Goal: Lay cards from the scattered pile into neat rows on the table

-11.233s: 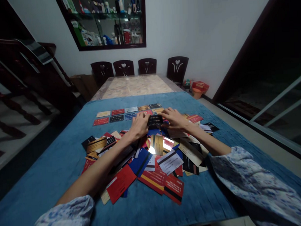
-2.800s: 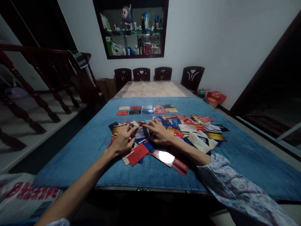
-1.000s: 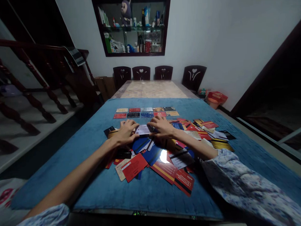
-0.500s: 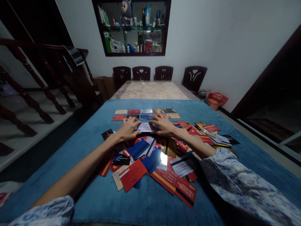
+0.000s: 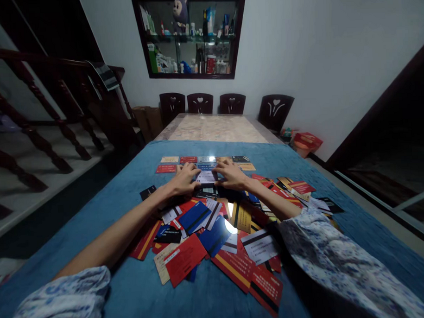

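The left hand [image 5: 184, 179] and the right hand [image 5: 232, 175] pinch one white card [image 5: 205, 177] by its ends, grip narrow, between the loose pile [image 5: 214, 226] and the neat rows [image 5: 167, 164] on the desk [image 5: 95, 214]; laying it down seems to need careful alignment with them.

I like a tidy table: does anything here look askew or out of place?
Yes. The pile of cards on the blue cloth lies jumbled, overlapping at all angles, unlike the two neat rows beyond it. The left hand and right hand hold a pale card between them beside those rows. Nothing looks damaged.
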A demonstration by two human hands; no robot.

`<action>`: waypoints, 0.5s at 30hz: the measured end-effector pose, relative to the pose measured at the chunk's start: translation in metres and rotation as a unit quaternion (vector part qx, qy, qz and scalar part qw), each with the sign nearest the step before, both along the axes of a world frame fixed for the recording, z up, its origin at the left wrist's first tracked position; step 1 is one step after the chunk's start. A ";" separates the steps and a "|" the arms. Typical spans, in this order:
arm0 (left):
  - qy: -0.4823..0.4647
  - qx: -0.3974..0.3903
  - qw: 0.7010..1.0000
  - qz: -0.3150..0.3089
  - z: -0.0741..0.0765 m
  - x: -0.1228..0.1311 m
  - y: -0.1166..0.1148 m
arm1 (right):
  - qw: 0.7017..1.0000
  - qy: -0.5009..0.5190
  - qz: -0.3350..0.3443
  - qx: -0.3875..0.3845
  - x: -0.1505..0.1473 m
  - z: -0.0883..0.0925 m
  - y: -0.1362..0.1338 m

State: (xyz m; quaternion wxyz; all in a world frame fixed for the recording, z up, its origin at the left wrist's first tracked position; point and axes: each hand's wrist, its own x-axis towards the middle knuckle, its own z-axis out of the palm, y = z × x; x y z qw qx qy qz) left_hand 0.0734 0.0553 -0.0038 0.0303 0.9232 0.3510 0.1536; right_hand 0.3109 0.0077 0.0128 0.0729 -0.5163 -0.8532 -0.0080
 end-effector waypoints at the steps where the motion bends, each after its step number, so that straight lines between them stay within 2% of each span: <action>1: 0.000 0.000 1.000 0.001 -0.001 0.001 0.002 | 1.000 -0.001 0.000 0.005 0.001 -0.001 0.003; 15: 0.022 -0.015 0.999 0.020 0.001 0.009 0.032 | 0.999 -0.042 -0.018 -0.004 0.004 0.001 0.035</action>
